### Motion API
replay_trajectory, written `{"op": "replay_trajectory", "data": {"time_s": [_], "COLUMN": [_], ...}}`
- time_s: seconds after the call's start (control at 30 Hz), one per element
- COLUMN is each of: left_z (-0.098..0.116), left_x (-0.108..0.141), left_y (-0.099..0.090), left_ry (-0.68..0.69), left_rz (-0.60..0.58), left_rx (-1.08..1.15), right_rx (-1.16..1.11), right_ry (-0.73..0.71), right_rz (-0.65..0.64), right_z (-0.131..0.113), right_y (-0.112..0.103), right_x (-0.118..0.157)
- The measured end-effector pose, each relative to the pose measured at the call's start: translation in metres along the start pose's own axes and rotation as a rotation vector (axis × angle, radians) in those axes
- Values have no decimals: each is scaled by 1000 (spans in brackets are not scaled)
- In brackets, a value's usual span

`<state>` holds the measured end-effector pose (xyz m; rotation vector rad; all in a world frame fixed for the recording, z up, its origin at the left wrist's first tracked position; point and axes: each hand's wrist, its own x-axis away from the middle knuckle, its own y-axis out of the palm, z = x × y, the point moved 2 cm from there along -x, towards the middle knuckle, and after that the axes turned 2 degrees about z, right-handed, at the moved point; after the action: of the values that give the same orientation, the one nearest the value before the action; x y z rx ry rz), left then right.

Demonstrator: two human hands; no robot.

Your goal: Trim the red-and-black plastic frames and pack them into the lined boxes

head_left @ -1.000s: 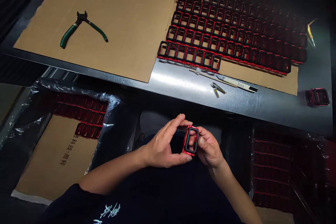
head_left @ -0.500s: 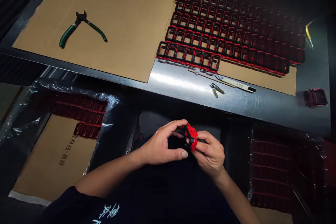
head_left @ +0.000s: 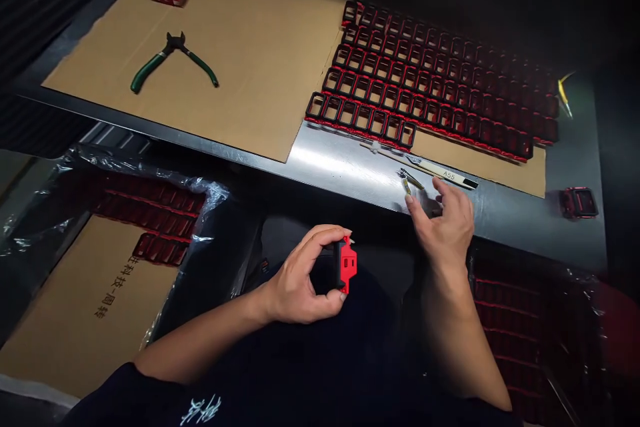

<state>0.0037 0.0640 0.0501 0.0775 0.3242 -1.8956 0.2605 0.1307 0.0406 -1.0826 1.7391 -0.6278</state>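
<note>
My left hand [head_left: 310, 273] holds a small red and black plastic frame [head_left: 347, 265] by its two ends, between thumb and fingers. The part is held up in front of my body with its red side turned right. Over the table's front edge, my right hand [head_left: 447, 220] is open, thumb and fingers apart, nothing seen between them. Its thumb tip is close to a small metal tool like nail clippers [head_left: 413, 180]; contact is unclear. Just beyond the fingers lies a white pen-like tool [head_left: 445, 171] marked A55, beside a thin stick with a white fluffy tip [head_left: 374, 146].
Rows of black and red frames [head_left: 361, 115] cover the table's right half. Green-handled cutting pliers [head_left: 175, 43] lie on cardboard [head_left: 240, 67]. A single frame [head_left: 580, 203] sits at far right, a yellow tool [head_left: 564, 95] behind it. Plastic-lined bins [head_left: 210, 197] with frames flank me.
My right hand has let go of the red and black frame and moved up and right to the small tools. My left hand keeps the frame, now turned to show its red side.
</note>
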Motion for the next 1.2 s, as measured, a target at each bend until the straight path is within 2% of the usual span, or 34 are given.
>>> {"op": "replay_trajectory", "data": {"time_s": [0.1, 0.17, 0.23, 0.27, 0.37, 0.47, 0.63, 1.2], "left_z": [4, 7, 9, 10, 11, 10, 11, 13], "left_x": [-2, -3, -2, -2, -3, -8, -19, -15], "left_y": [1, 0, -2, -3, -2, 4, 14, 9], "left_ry": [74, 97, 115, 128, 168, 196, 253, 203], "left_rz": [-8, -21, -37, -47, -85, -111, -156, -144], "left_rx": [-10, -35, -51, -52, -56, -73, -65, -120], "right_rx": [84, 6, -165, -267, -504, -628, -702, -631], "right_ry": [53, 42, 7, -27, -198, -227, -200, -275], "right_rz": [-108, -130, -156, -210, -339, -360, -294, -356], "right_z": [10, 4, -7, -14, -36, -52, -63, -70], "right_y": [10, 4, -14, -25, -59, -77, -80, -81], "right_x": [-18, -14, 2, 13, 48, 72, 82, 71]}}
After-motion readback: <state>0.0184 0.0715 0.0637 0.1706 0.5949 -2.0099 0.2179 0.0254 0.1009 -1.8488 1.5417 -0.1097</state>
